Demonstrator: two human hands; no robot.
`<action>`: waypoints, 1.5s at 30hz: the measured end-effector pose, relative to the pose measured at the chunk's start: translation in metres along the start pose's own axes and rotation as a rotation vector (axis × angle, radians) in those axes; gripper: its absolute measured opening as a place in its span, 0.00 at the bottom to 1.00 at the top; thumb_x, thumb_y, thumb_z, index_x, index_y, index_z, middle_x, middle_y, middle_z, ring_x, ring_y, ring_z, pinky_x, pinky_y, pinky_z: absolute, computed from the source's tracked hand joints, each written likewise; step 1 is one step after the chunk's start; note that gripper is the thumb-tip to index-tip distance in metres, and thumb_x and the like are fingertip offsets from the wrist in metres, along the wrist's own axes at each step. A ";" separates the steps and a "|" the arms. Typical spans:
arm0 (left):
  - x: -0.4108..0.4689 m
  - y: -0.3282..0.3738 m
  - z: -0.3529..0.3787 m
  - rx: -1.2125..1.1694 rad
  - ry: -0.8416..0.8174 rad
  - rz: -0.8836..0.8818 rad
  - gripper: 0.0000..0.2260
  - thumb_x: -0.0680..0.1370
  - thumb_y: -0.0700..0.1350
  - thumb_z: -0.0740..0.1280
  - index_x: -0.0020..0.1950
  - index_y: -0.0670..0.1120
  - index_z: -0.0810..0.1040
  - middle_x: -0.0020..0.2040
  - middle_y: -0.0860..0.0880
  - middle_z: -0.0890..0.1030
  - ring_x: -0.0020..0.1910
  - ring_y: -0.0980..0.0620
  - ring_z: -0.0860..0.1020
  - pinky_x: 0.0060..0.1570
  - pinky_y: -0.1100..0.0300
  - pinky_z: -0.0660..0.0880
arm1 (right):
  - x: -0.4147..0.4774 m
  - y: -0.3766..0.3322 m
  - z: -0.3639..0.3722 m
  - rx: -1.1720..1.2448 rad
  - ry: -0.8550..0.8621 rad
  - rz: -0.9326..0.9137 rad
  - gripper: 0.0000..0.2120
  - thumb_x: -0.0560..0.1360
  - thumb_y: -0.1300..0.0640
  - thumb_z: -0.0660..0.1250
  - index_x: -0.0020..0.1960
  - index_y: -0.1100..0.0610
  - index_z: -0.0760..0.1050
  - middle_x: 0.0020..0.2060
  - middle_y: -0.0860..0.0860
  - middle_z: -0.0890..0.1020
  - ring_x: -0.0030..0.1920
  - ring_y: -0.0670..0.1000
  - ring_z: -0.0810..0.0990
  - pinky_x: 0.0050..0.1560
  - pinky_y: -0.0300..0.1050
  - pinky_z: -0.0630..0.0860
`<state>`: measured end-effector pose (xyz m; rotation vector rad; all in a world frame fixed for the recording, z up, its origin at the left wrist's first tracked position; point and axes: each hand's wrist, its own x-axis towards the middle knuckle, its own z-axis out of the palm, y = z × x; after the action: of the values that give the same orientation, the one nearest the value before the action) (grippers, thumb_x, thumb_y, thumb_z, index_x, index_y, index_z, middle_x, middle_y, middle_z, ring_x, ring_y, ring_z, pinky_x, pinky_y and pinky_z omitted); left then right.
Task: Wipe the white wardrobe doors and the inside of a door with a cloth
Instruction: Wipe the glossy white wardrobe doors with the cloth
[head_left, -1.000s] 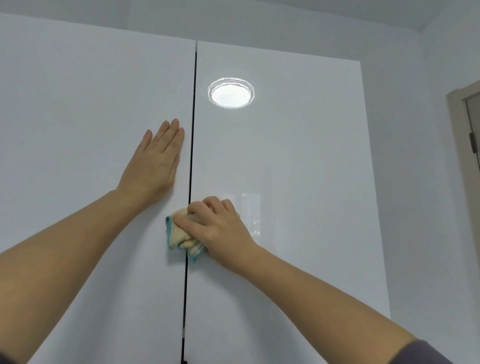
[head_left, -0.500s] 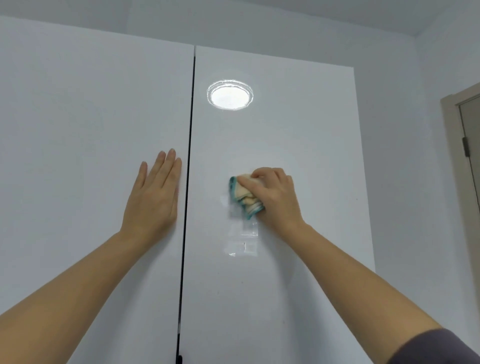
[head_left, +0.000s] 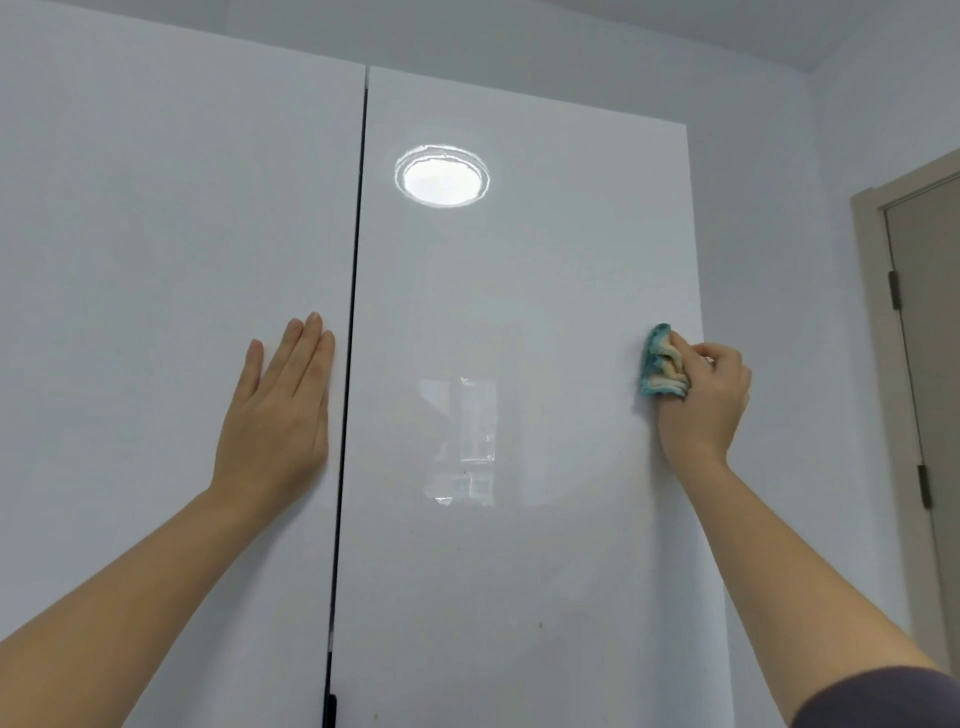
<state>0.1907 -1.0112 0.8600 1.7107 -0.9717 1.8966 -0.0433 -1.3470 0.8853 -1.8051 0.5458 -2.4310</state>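
The left hand (head_left: 275, 410) lay flat, fingers straight, bracing the left door (head_left: 156, 260). On the right door (head_left: 493, 312), the bunched cloth (head_left: 660, 366) sat near its right edge, gripped by the right hand (head_left: 701, 400); pushed rightward, it could slip off.

A dark grey sleeve (head_left: 878, 699) covers the right upper arm.

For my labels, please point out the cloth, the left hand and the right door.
cloth (head_left: 660, 366): head view, its folded layers.
left hand (head_left: 275, 415): head view, back of the hand.
right door (head_left: 519, 312): head view, bare glossy panel.
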 end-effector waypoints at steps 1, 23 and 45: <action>-0.001 -0.001 0.000 0.001 -0.002 -0.005 0.24 0.79 0.36 0.52 0.76 0.35 0.61 0.78 0.40 0.60 0.78 0.44 0.57 0.75 0.41 0.53 | -0.001 0.002 -0.001 0.001 0.020 0.036 0.18 0.76 0.63 0.66 0.64 0.51 0.77 0.55 0.54 0.74 0.55 0.58 0.69 0.56 0.56 0.70; 0.001 -0.003 0.001 -0.110 0.024 0.011 0.23 0.80 0.35 0.54 0.75 0.36 0.64 0.77 0.41 0.63 0.77 0.45 0.60 0.76 0.42 0.52 | -0.128 -0.160 0.052 0.076 -0.143 -0.247 0.30 0.66 0.66 0.69 0.66 0.50 0.76 0.56 0.52 0.72 0.54 0.56 0.68 0.48 0.45 0.59; -0.049 0.030 -0.007 -0.050 -0.020 -0.053 0.27 0.77 0.31 0.56 0.77 0.35 0.57 0.79 0.40 0.57 0.78 0.43 0.55 0.75 0.38 0.52 | -0.098 -0.103 0.026 0.132 -0.307 -0.906 0.18 0.71 0.64 0.70 0.60 0.51 0.81 0.52 0.54 0.80 0.52 0.57 0.73 0.47 0.50 0.67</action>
<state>0.1724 -1.0189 0.8056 1.7126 -0.9634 1.8110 0.0274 -1.2317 0.8348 -2.6818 -0.5787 -2.4084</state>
